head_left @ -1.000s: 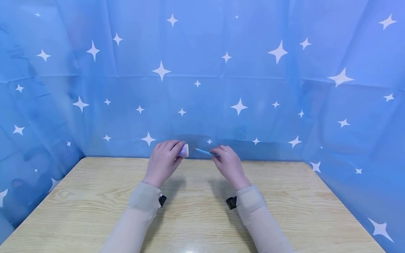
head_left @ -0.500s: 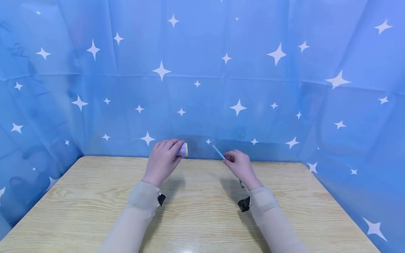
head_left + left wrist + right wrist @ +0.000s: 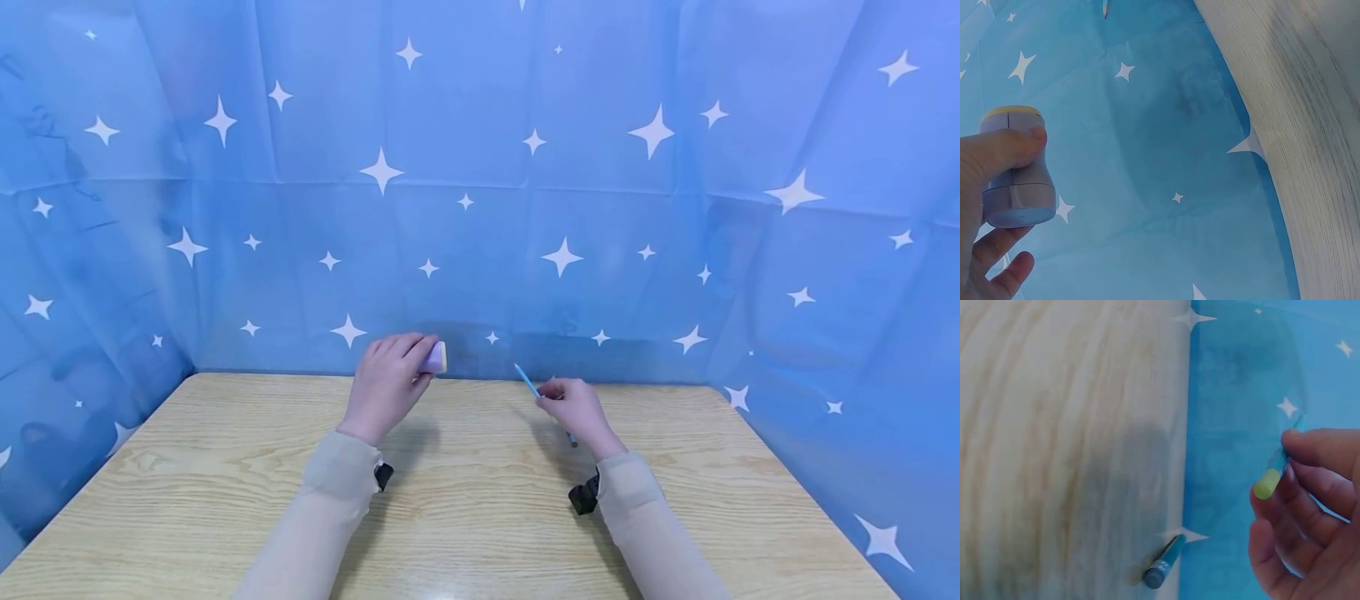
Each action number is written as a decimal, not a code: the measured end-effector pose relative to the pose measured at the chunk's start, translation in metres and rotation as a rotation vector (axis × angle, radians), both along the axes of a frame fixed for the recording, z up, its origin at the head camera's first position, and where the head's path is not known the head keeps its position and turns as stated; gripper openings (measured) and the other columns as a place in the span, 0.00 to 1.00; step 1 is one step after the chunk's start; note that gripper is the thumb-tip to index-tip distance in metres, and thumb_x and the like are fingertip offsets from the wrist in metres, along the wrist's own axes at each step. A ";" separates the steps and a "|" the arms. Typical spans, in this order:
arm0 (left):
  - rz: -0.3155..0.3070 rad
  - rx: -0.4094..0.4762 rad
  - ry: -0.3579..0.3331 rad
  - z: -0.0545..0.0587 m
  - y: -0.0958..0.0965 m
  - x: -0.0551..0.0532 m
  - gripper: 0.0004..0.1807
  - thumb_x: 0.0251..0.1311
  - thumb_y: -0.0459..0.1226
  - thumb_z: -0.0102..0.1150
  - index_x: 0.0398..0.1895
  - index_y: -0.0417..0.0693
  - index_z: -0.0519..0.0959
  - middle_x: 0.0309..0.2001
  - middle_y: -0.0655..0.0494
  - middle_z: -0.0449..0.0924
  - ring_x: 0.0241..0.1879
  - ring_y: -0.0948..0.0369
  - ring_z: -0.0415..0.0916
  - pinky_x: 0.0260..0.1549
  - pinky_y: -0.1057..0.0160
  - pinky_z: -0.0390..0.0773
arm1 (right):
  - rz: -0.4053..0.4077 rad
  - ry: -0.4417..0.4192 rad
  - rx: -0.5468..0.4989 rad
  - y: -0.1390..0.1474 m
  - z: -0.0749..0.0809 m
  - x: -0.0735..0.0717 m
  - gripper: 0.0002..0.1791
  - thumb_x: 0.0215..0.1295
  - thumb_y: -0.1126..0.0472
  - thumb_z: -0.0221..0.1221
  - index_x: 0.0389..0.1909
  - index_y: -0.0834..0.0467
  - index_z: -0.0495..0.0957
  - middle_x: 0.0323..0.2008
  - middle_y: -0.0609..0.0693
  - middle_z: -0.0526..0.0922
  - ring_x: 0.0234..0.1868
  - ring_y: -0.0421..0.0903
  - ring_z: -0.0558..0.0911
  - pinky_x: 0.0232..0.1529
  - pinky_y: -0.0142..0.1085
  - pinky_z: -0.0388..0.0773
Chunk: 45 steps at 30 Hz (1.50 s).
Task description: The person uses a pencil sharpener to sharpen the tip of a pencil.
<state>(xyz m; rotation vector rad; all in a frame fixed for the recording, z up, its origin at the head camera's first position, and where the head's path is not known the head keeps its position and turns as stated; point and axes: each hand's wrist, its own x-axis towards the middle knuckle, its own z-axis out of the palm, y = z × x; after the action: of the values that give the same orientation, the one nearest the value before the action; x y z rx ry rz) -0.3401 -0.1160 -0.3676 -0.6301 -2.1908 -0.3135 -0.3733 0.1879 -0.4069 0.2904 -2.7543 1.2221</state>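
My left hand [image 3: 384, 385] grips a small lavender pencil sharpener [image 3: 432, 359], waisted in shape with a yellow rim, above the far edge of the table. In the left wrist view, the thumb lies across the sharpener's body [image 3: 1019, 197] while the lower fingers stay bent beside it. My right hand [image 3: 579, 412] pinches a light blue pencil [image 3: 527, 379] that slants up and left, apart from the sharpener. Its yellow-green end [image 3: 1267, 484] shows in the right wrist view. Under the right hand, a second, teal pencil [image 3: 1165, 564] with a dark end lies by the table's far edge.
The wooden table [image 3: 465, 500] spans the space below both arms. Behind its far edge hangs a blue curtain [image 3: 465, 275] with white stars, folding round to both sides. A black wrist camera [image 3: 583, 497] sits at the right sleeve, another camera [image 3: 384, 476] at the left.
My right hand has drawn the pencil right and down from the sharpener's yellow end, turning it to slant upward. The second pencil has come into view beneath it. My left hand stays in place.
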 end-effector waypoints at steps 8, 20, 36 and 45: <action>0.002 -0.010 -0.004 0.000 0.002 0.000 0.27 0.50 0.35 0.72 0.56 0.47 0.79 0.51 0.50 0.81 0.50 0.51 0.77 0.51 0.52 0.72 | -0.026 -0.067 -0.018 0.007 -0.007 -0.002 0.11 0.64 0.65 0.61 0.44 0.68 0.82 0.33 0.53 0.84 0.31 0.47 0.79 0.31 0.40 0.76; 0.009 -0.018 -0.016 0.000 0.003 0.002 0.27 0.50 0.36 0.72 0.57 0.47 0.79 0.51 0.51 0.80 0.51 0.51 0.76 0.53 0.52 0.71 | -0.090 -0.144 0.023 0.008 -0.014 -0.004 0.07 0.61 0.63 0.63 0.31 0.64 0.84 0.21 0.51 0.80 0.19 0.42 0.67 0.24 0.37 0.66; 0.016 -0.021 -0.016 0.000 0.004 0.002 0.27 0.51 0.36 0.72 0.57 0.48 0.79 0.51 0.51 0.80 0.51 0.52 0.76 0.53 0.53 0.71 | -0.110 -0.178 0.218 0.003 -0.012 -0.008 0.05 0.57 0.60 0.66 0.29 0.58 0.87 0.30 0.48 0.83 0.22 0.45 0.73 0.25 0.38 0.70; 0.019 -0.029 -0.012 -0.001 0.004 0.001 0.27 0.50 0.36 0.72 0.57 0.48 0.79 0.51 0.52 0.80 0.50 0.52 0.76 0.52 0.54 0.72 | -0.089 -0.201 0.232 0.002 -0.014 -0.011 0.05 0.58 0.60 0.66 0.30 0.59 0.86 0.26 0.47 0.82 0.25 0.46 0.76 0.25 0.38 0.72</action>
<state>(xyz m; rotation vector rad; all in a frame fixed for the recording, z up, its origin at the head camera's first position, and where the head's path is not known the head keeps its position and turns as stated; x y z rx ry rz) -0.3386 -0.1119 -0.3688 -0.6250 -2.2146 -0.2765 -0.3842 0.1903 -0.4214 0.0654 -3.0482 0.9599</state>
